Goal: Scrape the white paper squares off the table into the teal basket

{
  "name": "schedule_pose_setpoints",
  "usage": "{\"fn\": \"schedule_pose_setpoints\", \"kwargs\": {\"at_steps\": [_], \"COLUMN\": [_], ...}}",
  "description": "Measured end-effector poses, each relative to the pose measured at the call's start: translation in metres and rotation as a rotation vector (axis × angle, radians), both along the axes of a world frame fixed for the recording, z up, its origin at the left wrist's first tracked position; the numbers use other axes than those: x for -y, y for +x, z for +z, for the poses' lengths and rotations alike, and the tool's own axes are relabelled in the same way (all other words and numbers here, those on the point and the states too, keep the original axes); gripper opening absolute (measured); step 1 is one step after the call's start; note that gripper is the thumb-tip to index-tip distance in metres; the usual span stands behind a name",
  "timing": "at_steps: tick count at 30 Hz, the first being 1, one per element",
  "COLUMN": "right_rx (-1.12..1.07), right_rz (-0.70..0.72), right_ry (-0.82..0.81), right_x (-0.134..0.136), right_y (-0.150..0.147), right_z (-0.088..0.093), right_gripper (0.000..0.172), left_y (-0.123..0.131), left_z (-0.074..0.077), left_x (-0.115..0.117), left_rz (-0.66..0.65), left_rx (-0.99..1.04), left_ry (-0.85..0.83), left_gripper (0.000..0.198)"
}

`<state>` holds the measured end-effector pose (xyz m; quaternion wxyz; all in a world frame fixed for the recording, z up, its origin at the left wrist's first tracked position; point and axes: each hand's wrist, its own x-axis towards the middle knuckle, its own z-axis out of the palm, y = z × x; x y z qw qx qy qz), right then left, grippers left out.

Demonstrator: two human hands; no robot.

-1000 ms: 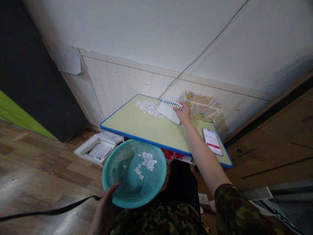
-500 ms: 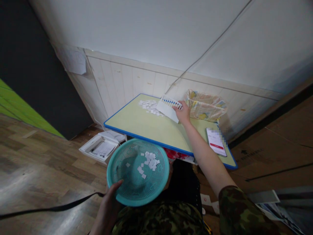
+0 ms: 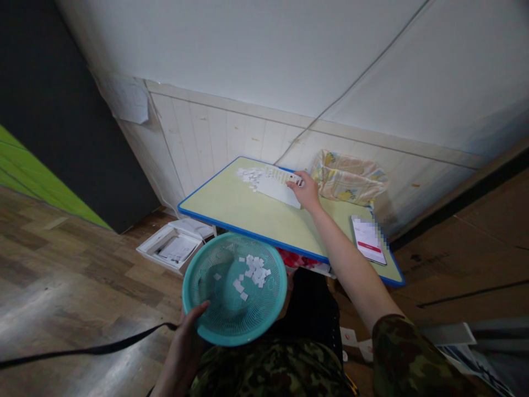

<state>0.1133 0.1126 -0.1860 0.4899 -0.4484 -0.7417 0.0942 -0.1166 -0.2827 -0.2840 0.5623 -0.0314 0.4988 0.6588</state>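
Observation:
My left hand grips the near rim of a teal mesh basket, held below the front edge of the small yellow table. Several small white pieces lie inside the basket. My right hand reaches across the table and holds a flat white scraper card, now lying low against the tabletop. Its far edge touches a heap of small white pieces near the table's back edge.
A phone with a lit screen lies on the table's right end. A patterned cloth bag sits against the wall behind it. An open white box rests on the wooden floor at left. Cardboard sheets lie at right.
The white card has been tipped down from raised to nearly flat on the table against the heap. The basket has stayed below the table edge; the view shifted slightly.

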Motion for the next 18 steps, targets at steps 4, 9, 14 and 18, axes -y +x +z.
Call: {"fn": "schedule_pose_setpoints", "kwargs": {"at_steps": [4, 9, 14, 18], "right_rx": [0.022, 0.021, -0.006, 0.007], "right_rz": [-0.033, -0.123, -0.097, -0.066], "right_ry": [-0.003, 0.003, 0.000, -0.003], "right_x": [0.002, 0.001, -0.004, -0.010], "right_y": [0.004, 0.017, 0.034, 0.052], "right_z": [0.004, 0.013, 0.022, 0.027], "right_gripper": [0.038, 0.035, 0.034, 0.034], "left_y": [0.000, 0.003, 0.006, 0.004], "left_z": [-0.001, 0.007, 0.017, 0.017], "left_x": [-0.001, -0.002, -0.001, 0.000], "left_rz": [0.006, 0.018, 0.032, 0.005], "left_rx": [-0.036, -0.040, 0.006, -0.001], "left_ry": [0.003, 0.005, -0.034, -0.071], "left_gripper": [0.077, 0.081, 0.078, 0.071]}}
